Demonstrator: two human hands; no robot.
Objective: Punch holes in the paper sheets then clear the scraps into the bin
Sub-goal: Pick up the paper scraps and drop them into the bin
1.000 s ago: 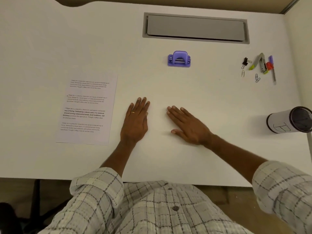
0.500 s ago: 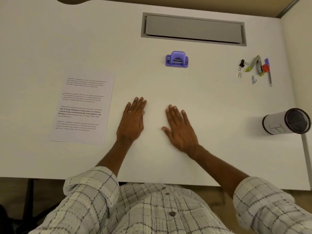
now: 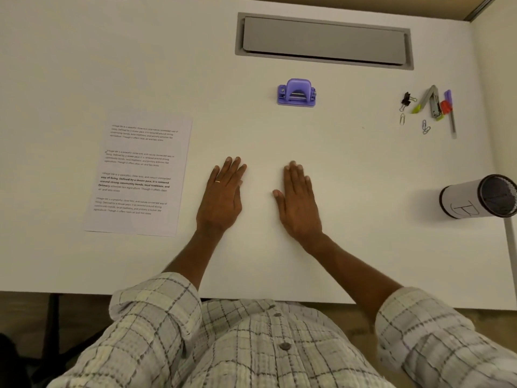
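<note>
A printed paper sheet [image 3: 137, 175] lies flat on the white desk [image 3: 84, 65] at the left. A purple hole punch [image 3: 296, 92] stands farther back, near the middle. At the right edge stands a small cylindrical bin [image 3: 475, 196] with a white label and dark mesh inside. My left hand [image 3: 222, 196] rests palm down on the desk just right of the sheet, a ring on one finger. My right hand [image 3: 299, 201] lies flat beside it, a hand's width apart. Both hold nothing, and the punch is well beyond their fingertips.
A grey cable hatch [image 3: 324, 40] is set into the desk at the back. A stapler [image 3: 432, 103], a pen [image 3: 451, 113], a binder clip [image 3: 405, 100] and paper clips [image 3: 425, 126] lie at the back right. The desk's near edge runs just above my checked shirt.
My right hand has turned from pointing left to pointing straight ahead and drawn its fingers together. The left hand has stayed flat in place.
</note>
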